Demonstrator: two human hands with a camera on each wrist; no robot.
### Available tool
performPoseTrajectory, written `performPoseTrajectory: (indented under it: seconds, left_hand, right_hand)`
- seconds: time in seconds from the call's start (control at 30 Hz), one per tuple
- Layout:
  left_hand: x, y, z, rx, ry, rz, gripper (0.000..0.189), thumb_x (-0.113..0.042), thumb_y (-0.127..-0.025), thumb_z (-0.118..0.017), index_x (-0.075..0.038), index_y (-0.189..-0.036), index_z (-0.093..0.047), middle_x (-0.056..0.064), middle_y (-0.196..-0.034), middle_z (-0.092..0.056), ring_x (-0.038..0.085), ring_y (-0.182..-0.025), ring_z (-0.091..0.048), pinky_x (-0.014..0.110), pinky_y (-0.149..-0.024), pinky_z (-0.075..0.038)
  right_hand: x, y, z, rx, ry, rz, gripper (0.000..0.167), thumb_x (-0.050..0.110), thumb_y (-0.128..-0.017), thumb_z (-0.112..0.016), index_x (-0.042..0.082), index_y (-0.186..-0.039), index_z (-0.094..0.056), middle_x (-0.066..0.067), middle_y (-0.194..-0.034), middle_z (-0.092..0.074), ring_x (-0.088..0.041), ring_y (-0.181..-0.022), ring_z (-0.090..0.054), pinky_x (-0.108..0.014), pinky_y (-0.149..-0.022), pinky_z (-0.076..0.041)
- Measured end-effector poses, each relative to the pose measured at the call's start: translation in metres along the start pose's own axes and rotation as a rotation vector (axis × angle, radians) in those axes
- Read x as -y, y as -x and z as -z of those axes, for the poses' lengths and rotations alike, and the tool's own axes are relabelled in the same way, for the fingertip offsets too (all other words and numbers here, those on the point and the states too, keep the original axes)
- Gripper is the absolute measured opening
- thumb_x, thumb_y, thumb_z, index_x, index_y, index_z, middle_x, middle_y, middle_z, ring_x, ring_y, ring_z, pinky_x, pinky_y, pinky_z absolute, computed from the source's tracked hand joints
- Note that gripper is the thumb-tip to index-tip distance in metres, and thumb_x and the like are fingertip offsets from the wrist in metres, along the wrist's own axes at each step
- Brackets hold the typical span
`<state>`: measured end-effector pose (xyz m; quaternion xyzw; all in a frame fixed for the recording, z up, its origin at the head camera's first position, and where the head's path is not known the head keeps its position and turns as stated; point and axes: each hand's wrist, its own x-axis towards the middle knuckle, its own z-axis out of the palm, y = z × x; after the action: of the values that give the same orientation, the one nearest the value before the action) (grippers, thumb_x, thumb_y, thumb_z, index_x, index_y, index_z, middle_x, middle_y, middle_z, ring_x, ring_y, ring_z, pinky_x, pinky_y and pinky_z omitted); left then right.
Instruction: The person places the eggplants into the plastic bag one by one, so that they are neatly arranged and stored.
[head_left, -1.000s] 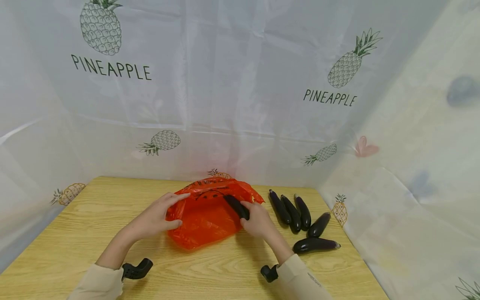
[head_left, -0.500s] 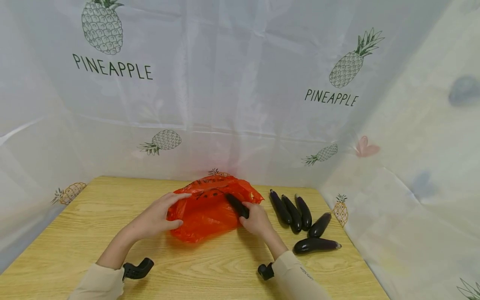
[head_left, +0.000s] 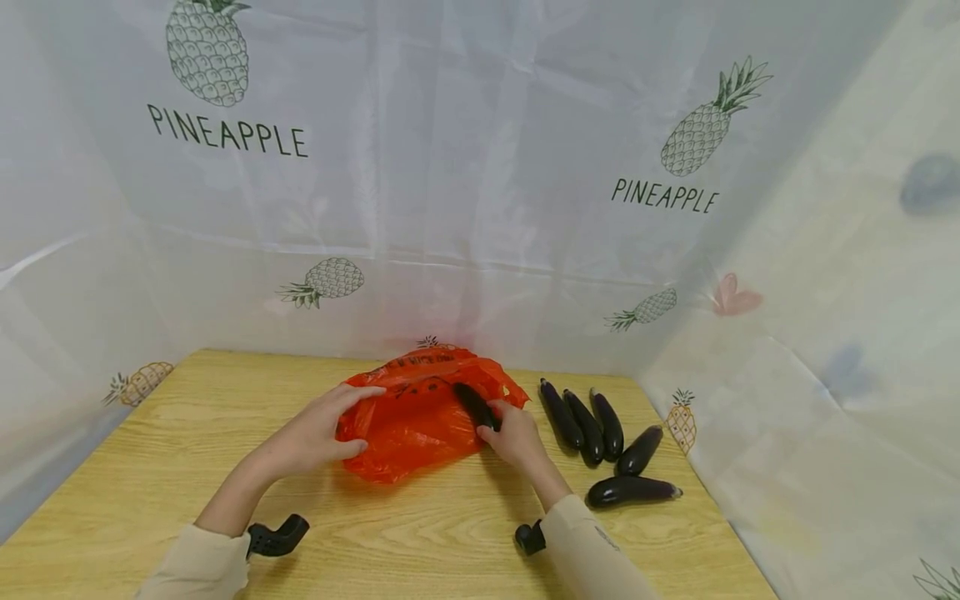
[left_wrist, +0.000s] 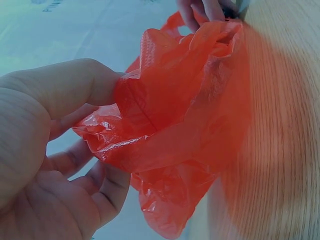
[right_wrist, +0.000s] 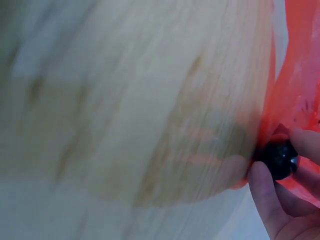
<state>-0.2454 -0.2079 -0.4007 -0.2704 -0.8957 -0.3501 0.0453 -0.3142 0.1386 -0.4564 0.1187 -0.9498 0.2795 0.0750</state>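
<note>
One dark purple eggplant (head_left: 470, 404) is held at the right side of the mouth of the red plastic bag (head_left: 412, 429), its far end reaching inside, its rounded near end gripped between the thumb and fingers of the right hand (head_left: 517, 433). The left side of the bag is held by the left hand (head_left: 318, 429), thumb and forefinger set wide apart at the rim, so that the mouth is kept gaping. By judgement, this eggplant is only partly bagged, as it has not yet been let go; five more eggplants (head_left: 635, 491) are left outside, untouched. Three of these are laid side by side to the right of the bag, two beyond them, farther from it. So six eggplants and one bag are counted; whether anything is hidden deeper inside cannot be told. Beneath the bag a wood-grain table (head_left: 375, 550) is seen, and behind it a pineapple-printed sheet (head_left: 465, 192)
</note>
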Motion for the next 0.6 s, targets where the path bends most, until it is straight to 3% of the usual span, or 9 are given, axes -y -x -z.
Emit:
performPoseTrajectory:
  seconds: [0.6]
  left_hand:
    - [0.0029,0.0004,-0.0008,-0.004,-0.013,-0.002,0.073,-0.01,-0.092,-0.082,-0.012,-0.157,-0.05,0.018,-0.151,-0.053,0.047,-0.14,-0.05,0.067,-0.107,-0.047]
  right_hand:
    - [-0.0005,-0.0091,-0.0016,0.007,0.062,0.024,0.055,0.02,-0.093,-0.081,0.001,-0.141,-0.065,-0.02,-0.132,-0.071,-0.043,-0.119,-0.067,-0.057,-0.104,-0.053]
